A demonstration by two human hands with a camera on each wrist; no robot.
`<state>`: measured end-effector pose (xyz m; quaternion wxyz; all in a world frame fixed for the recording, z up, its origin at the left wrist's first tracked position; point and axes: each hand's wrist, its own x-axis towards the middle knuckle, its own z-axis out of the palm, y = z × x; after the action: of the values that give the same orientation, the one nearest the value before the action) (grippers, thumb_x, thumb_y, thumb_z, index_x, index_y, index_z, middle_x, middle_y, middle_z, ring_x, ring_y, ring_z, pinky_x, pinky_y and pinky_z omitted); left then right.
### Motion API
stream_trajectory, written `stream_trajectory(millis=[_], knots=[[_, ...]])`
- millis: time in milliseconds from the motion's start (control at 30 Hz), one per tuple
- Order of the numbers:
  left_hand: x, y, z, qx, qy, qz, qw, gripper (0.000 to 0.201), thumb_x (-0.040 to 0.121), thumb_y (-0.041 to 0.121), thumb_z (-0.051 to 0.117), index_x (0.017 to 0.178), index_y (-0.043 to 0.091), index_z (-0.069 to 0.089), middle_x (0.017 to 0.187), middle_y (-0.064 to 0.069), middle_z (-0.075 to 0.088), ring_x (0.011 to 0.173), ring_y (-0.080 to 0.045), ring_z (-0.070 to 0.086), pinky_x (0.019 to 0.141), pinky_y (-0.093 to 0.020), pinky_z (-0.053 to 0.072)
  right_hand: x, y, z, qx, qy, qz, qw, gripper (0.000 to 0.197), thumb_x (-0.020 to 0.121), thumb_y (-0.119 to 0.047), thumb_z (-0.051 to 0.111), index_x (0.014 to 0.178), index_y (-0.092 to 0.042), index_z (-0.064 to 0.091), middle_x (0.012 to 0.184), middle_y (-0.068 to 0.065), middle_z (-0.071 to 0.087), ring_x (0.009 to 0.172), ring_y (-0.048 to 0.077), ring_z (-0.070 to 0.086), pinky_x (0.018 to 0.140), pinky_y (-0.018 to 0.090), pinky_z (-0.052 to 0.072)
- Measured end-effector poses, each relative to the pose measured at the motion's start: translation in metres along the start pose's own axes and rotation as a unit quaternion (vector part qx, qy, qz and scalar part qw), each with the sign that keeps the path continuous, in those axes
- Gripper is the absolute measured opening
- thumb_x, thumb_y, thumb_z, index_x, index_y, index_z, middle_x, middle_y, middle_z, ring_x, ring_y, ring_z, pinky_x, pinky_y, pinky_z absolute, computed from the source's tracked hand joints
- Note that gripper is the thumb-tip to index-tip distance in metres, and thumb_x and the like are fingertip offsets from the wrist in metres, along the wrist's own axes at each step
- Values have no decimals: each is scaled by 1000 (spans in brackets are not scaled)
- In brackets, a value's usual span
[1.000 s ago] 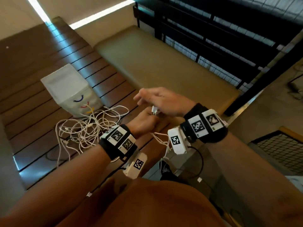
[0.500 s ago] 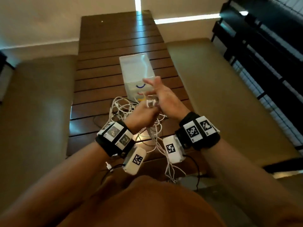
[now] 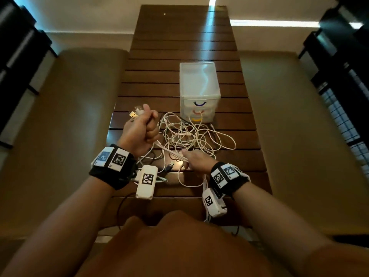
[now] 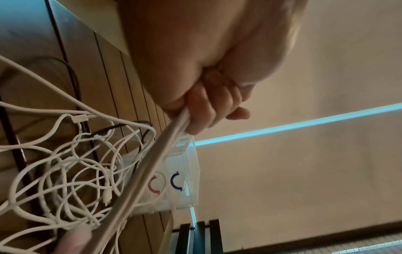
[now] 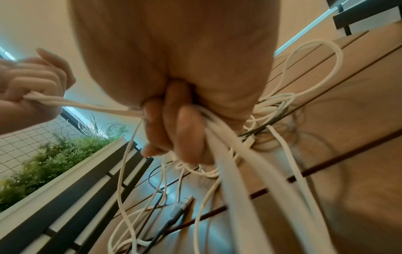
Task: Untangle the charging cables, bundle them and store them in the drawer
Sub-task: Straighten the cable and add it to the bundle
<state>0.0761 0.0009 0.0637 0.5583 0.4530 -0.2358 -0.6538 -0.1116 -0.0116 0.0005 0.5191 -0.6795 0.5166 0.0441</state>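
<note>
A tangle of white charging cables [image 3: 191, 136] lies on the slatted wooden table [image 3: 179, 47], just in front of a small translucent drawer unit [image 3: 198, 86] with blue, red and yellow handles. My left hand [image 3: 142, 126] is raised in a fist around several white cables [image 4: 172, 137], their plug ends [image 3: 135, 113] sticking out above the thumb. My right hand [image 3: 196, 159] grips the same strands [image 5: 219, 137] lower down near the table, so they run taut between both hands. A dark USB cable [image 3: 169, 166] lies under them.
Padded benches [image 3: 75, 126] run along both sides of the table. Dark slatted railings [image 3: 343, 66] stand at the far left and right. Some cable loops hang over the table's near edge [image 3: 191, 182]. Plants [image 5: 54, 154] show in the right wrist view.
The hands were together at the plug ends; now they have drawn apart, the left up and left, the right down toward the table, stretching the strands. The head view swung to face the table.
</note>
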Motion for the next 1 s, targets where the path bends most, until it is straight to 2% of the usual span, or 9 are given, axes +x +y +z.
stream_trajectory(millis=[100, 167, 300, 400, 533, 667, 800, 900, 1000], knots=[[3, 3, -7, 33, 40, 17, 999, 41, 101, 43, 32, 78, 17, 53, 42, 9, 26, 33, -4, 21, 37, -20, 13, 5, -1, -6, 72, -52, -1, 996, 33, 101, -31, 44, 83, -8, 59, 69, 7, 59, 62, 23, 61, 60, 35, 51], [4, 5, -15, 75, 64, 29, 995, 39, 101, 42, 35, 79, 16, 55, 43, 9, 27, 34, -5, 21, 38, -21, 14, 10, 0, -16, 71, -25, -36, 997, 22, 96, -26, 56, 86, -9, 65, 79, 9, 67, 69, 25, 66, 70, 40, 57], [-2, 14, -33, 101, 84, 40, 991, 37, 102, 39, 37, 81, 14, 56, 45, 8, 28, 36, -6, 22, 43, -25, 12, 23, -3, -32, 45, 94, -86, 991, 7, 91, -17, 63, 92, -18, 70, 89, 0, 67, 74, 15, 64, 73, 37, 57], [-9, 17, -42, 103, 90, 36, 990, 37, 102, 37, 36, 81, 13, 56, 46, 8, 28, 35, -5, 23, 41, -24, 13, 31, -11, -22, -63, 35, -120, 990, 12, 90, -19, 65, 98, -22, 74, 101, -4, 70, 93, 11, 63, 86, 30, 51], [-13, 12, -48, 96, 90, 31, 991, 37, 102, 35, 36, 82, 12, 56, 44, 8, 28, 35, -4, 23, 42, -24, 11, 46, -18, 10, -220, -40, -151, 963, 28, 90, -13, 59, 115, -19, 69, 102, 1, 66, 89, 16, 60, 78, 24, 42], [-16, 6, -57, 110, 94, 10, 989, 37, 102, 35, 39, 81, 13, 59, 46, 8, 28, 36, -5, 23, 45, -26, 10, 57, -14, 24, -356, -17, -181, 917, 24, 95, -23, 51, 112, -17, 67, 109, 6, 55, 99, 28, 59, 69, 30, 37], [-19, 3, -63, 111, 102, 0, 989, 35, 102, 33, 39, 83, 13, 60, 45, 9, 29, 35, -5, 24, 44, -26, 10, 61, -7, 27, -400, -7, -199, 895, 19, 94, -25, 53, 105, -16, 66, 100, 3, 45, 96, 30, 58, 65, 31, 35], [-19, 1, -63, 113, 101, -5, 988, 34, 102, 32, 38, 85, 12, 60, 45, 9, 28, 35, -5, 24, 44, -26, 10, 65, -1, 25, -396, -34, -207, 894, 26, 94, -21, 53, 118, -11, 58, 115, 9, 49, 99, 32, 59, 71, 32, 38], [-16, -1, -61, 127, 89, -6, 988, 33, 102, 30, 39, 86, 11, 61, 46, 9, 29, 35, -5, 24, 43, -25, 11, 62, 3, 24, -390, -40, -206, 896, 28, 95, -20, 52, 122, -13, 56, 117, 9, 51, 99, 32, 59, 73, 31, 39]])
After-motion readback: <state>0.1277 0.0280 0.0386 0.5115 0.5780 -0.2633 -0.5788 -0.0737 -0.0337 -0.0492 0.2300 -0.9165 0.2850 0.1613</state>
